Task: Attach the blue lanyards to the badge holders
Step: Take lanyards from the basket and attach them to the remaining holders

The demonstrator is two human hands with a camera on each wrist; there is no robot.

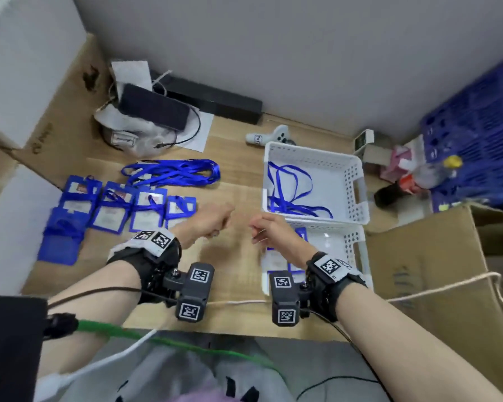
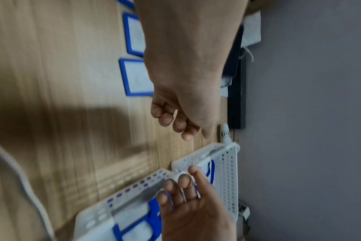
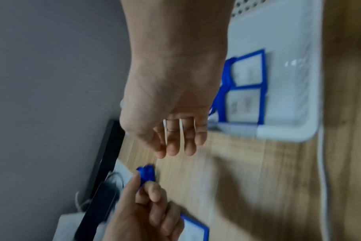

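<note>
Both hands hover side by side over the middle of the wooden table, a small gap between them. My left hand (image 1: 215, 224) (image 2: 175, 120) has its fingers curled in and holds nothing. Over the near basket's left edge my right hand (image 1: 263, 227) (image 3: 175, 141) hangs with relaxed fingers, also empty. A bundle of loose blue lanyards (image 1: 172, 171) lies behind the left hand. Several blue badge holders wrapped in lanyards (image 1: 114, 210) (image 2: 138, 76) lie at the left. The far white basket (image 1: 311, 152) holds one lanyard (image 1: 288, 192). Badge holders (image 3: 247, 88) lie in the near white basket (image 1: 357, 248).
A white controller (image 1: 270, 137) and a black bar lie by the back wall. A dark device rests on a plastic bag (image 1: 140, 134) at the back left. Cardboard boxes flank the table, with a blue crate (image 1: 476, 126) at the right. A white cable (image 1: 244, 301) runs along the front edge.
</note>
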